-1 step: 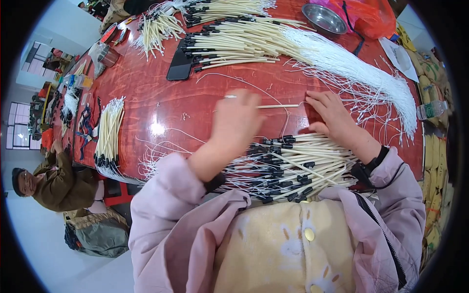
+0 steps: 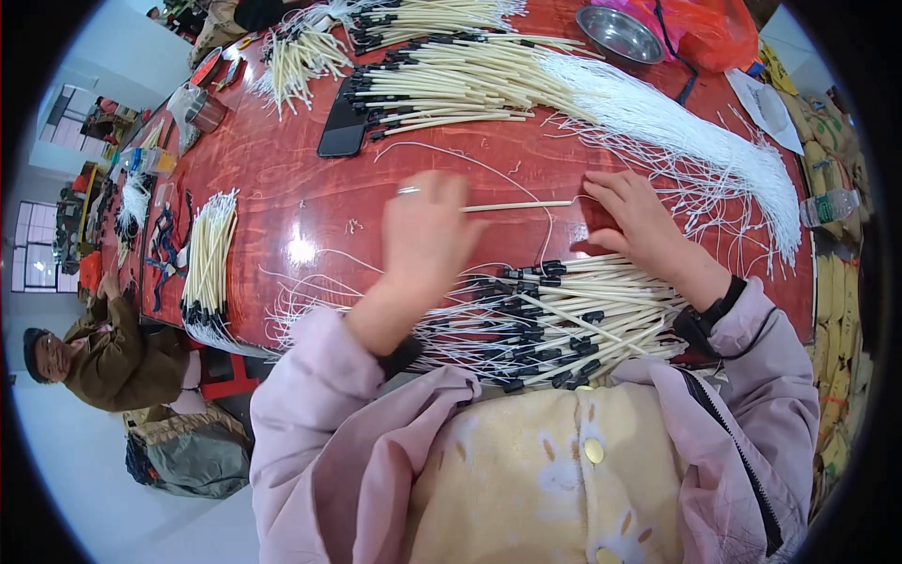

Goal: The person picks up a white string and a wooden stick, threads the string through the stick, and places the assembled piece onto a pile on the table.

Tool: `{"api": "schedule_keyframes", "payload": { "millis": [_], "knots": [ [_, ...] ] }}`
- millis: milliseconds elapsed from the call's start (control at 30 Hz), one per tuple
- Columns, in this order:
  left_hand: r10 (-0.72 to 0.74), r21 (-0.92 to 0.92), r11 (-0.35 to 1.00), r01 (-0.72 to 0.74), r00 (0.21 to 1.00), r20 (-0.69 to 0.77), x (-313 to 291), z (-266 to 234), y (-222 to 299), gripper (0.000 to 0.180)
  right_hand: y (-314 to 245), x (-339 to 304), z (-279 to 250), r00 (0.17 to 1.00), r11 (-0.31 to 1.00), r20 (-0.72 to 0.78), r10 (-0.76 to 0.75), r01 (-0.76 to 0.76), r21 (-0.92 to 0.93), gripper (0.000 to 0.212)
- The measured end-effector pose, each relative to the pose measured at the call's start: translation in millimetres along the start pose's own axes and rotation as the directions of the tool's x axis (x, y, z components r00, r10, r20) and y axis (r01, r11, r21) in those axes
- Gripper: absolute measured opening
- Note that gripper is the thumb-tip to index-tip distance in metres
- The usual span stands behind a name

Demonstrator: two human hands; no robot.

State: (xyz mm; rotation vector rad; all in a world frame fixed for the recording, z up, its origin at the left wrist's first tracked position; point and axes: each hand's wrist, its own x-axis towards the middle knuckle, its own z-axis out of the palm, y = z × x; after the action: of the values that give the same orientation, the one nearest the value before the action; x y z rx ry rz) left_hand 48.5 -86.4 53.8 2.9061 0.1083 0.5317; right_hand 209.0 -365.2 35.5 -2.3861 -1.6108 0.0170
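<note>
A thin cream stick [image 2: 517, 205] lies crosswise on the red table, a fine white cord at its right end. My left hand [image 2: 427, 230] is over the stick's left end, smeared by motion; whether its fingers grip is unclear. At the other end, my right hand [image 2: 634, 221] rests with fingers stretched out and thumb apart, fingertips over the cord. Just below my hands lies a loose pile of cream sticks with black end pieces [image 2: 592, 320] and white cords.
Behind lies a large bundle of similar sticks [image 2: 470, 80] with long white cords [image 2: 695, 132]. A black phone [image 2: 343, 127], a metal bowl [image 2: 620, 36] and an upright-lying bundle [image 2: 210, 249] are on the table [image 2: 291, 197]. A person [image 2: 113, 348] sits at left.
My left hand has moved left along the stick, baring more of it. The stick and my right hand have stayed nearly in place.
</note>
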Motion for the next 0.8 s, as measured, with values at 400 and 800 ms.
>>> {"api": "schedule_keyframes", "payload": {
  "millis": [400,800],
  "knots": [
    [-0.267,-0.246,0.938,0.246,0.962,-0.056,-45,-11,-95,0.013,-20,52,12,0.985,0.978,-0.064,-0.16,0.149,-0.148,0.018],
    [-0.797,-0.24,0.512,0.825,0.561,0.225,-193,-133,-253,0.02,-31,-56,-90,0.994,0.958,0.022,-0.106,0.097,0.269,0.018]
  ]
}}
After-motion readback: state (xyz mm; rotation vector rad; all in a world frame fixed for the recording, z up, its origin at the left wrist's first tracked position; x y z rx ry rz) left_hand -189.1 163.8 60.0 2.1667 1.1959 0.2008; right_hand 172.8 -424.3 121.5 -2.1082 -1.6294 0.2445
